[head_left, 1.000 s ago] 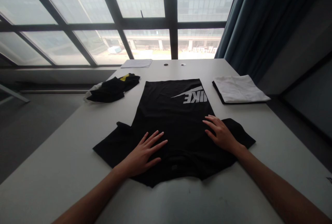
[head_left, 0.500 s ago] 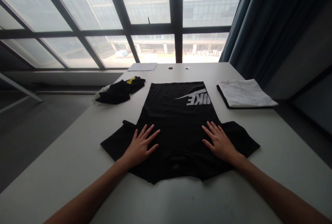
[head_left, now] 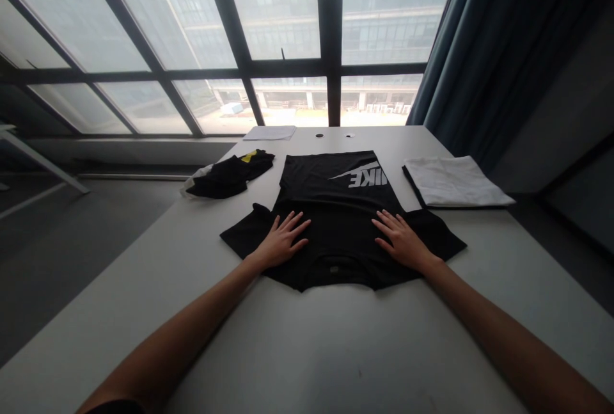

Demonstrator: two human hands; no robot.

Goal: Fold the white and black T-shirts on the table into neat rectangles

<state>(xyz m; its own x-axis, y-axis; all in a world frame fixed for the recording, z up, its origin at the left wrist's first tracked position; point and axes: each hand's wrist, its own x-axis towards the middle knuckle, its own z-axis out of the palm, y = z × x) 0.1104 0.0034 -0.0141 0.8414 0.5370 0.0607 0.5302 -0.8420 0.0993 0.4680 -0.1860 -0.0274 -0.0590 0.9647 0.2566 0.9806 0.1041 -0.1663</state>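
A black T-shirt point(head_left: 336, 222) lies spread on the white table, its collar towards me and its hem at the far end. White lettering and a swoosh show upside down near the hem on the right. My left hand point(head_left: 281, 242) rests flat on the shirt beside the left sleeve, fingers spread. On the other side my right hand point(head_left: 401, 240) lies flat near the right sleeve, also with fingers apart. Neither hand grips the cloth. A slight crease crosses the shirt beyond the hands.
A crumpled black, white and yellow garment point(head_left: 230, 174) lies on the left. At the right edge sits a folded white cloth point(head_left: 455, 180) over a black one. Papers point(head_left: 270, 133) lie at the far end of the white table point(head_left: 336, 350), before windows and a blue curtain point(head_left: 446, 49).
Both hands have pushed forward, away from me, flat on the shirt. The collar and sleeves have shifted away with them, while the hem has hardly moved. The view has tilted up a little.
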